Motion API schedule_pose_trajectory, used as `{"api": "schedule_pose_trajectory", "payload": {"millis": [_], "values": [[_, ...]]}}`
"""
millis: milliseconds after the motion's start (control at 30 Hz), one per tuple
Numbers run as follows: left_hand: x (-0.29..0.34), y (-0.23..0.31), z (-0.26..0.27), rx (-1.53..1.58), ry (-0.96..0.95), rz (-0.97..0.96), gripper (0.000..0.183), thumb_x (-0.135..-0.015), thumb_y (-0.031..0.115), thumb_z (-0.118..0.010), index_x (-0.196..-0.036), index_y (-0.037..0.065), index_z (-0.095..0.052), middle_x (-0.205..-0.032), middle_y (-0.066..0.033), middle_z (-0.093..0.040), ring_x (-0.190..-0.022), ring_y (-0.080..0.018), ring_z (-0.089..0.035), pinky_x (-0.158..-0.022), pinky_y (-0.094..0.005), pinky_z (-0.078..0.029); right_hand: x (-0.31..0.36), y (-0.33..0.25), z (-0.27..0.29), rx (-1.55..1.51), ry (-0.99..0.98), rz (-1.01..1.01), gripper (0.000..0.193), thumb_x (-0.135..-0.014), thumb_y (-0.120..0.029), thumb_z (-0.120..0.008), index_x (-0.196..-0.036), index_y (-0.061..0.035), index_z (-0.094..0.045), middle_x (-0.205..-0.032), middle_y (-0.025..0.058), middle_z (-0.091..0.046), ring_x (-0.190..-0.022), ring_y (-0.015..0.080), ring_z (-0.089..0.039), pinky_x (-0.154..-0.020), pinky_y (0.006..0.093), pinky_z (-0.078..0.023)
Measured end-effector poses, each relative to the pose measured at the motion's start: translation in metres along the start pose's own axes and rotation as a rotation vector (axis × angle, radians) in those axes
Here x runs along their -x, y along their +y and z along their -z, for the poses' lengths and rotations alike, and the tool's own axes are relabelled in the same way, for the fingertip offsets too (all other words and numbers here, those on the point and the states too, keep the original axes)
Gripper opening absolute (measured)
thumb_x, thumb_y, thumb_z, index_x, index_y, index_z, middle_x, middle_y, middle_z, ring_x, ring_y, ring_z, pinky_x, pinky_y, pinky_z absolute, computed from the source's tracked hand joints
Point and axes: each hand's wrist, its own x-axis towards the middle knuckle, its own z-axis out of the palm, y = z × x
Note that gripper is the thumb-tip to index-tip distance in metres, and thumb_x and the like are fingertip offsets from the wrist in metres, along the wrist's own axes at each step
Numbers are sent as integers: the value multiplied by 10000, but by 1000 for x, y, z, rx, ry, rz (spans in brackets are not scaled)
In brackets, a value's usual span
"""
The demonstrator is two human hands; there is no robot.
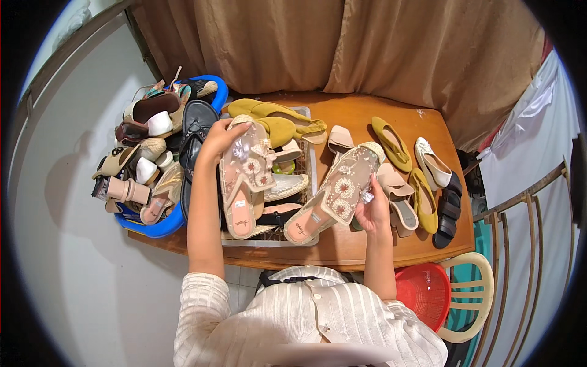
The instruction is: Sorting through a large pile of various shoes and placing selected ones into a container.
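Note:
Each of my hands holds one of a pair of embroidered mesh mules with a pink insole and woven trim. My left hand (217, 145) is closed on the toe end of the left mule (239, 202), which stands nearly upright in view. Gripped at its side by my right hand (373, 213), the other mule (343, 185) slants with its toe up to the right. Crumpled clear plastic (367, 196) shows by my right fingers. Beneath the mules is a shallow white crate (313, 165) holding several shoes, including mustard flats (269, 116) at its far side.
A blue basket (160, 229) heaped with shoes stands at the left. On the wooden table's (351, 110) right side lie mustard flats (391, 144), white shoes (433, 163), beige sandals (398, 199) and black sandals (449, 214). A red basket (422, 290) rests on a cream chair (486, 287) at lower right.

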Motion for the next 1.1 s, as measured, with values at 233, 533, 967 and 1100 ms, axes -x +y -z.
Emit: {"api": "schedule_pose_trajectory", "payload": {"millis": [233,533,967,1100], "values": [[46,24,2,535,-72,-290,404,-912,162,-540,-1275,127,-368,-1192,-156,-545,-1025,-211,-568,-842,-348,-497,14,-26,23,-82,-77,114,381,-974,-280,-361,-1242,-14,-415,-1171,134,-558,-1047,259,-575,-863,411,-510],[84,12,-44,953,349,-403,591,-922,468,-448,-1287,5,-410,-1282,-125,-485,-1137,-247,-514,-954,-397,-432,40,-52,1,-203,-22,501,366,-972,-255,-366,-1239,-16,-436,-1208,139,-539,-1065,245,-563,-911,396,-495],[115,-4,-119,1061,449,-475,615,-852,575,-480,-1297,176,-334,-1281,-87,-455,-1180,-275,-458,-976,-442,-420,38,-16,-7,-184,-50,700,380,-956,-223,-395,-1266,-5,-416,-1240,130,-512,-1090,243,-542,-939,384,-464],[116,-16,-135,1144,323,-322,673,-859,622,-417,-1312,130,-343,-1276,-119,-461,-1161,-285,-475,-952,-410,-439,44,3,-26,-209,-89,546,370,-951,-221,-391,-1250,-7,-431,-1203,123,-539,-1065,238,-557,-924,371,-470]]}}
